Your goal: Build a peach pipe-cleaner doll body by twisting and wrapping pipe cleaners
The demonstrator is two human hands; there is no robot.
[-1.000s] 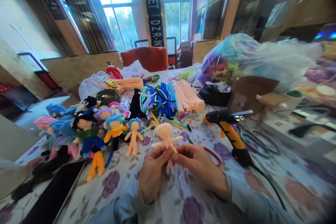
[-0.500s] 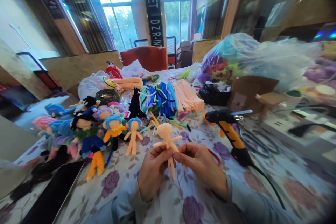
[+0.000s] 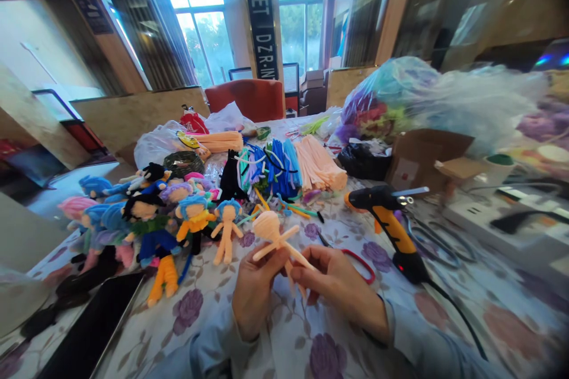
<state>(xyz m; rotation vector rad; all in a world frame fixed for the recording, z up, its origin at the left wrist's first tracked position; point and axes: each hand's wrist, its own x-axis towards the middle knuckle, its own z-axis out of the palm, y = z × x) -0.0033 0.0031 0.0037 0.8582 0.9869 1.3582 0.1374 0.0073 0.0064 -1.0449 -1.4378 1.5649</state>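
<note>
A person handles a pale doll (image 3: pixel 267 226) in 2 bare hands above a floral cloth (image 3: pixel 213 302), its head tilted to the left and its arms spread wide. The left hand (image 3: pixel 255 290) pinches the body between thumb and fingers just below the arms, while the right hand (image 3: pixel 338 284) grasps a leg stretched out toward it (the fingers partly hide the lower limbs). Just beside the right hand, red-handled scissors (image 3: pixel 365 269) lie on the cloth. Farther right is a yellow-and-black glue gun (image 3: pixel 391 222), a red light glowing near its base and its cord trailing toward the near edge. On the left, a blue-haired doll (image 3: pixel 227 231) sits nearest the hands, next to a yellow-topped doll (image 3: pixel 195 219) and a black-haired doll (image 3: pixel 146 222) in green and blue. Beyond the hands lie bunched blue stems (image 3: pixel 278 160) and peach stems (image 3: pixel 320 163), with a red chair (image 3: pixel 244 100) behind the table.
</note>
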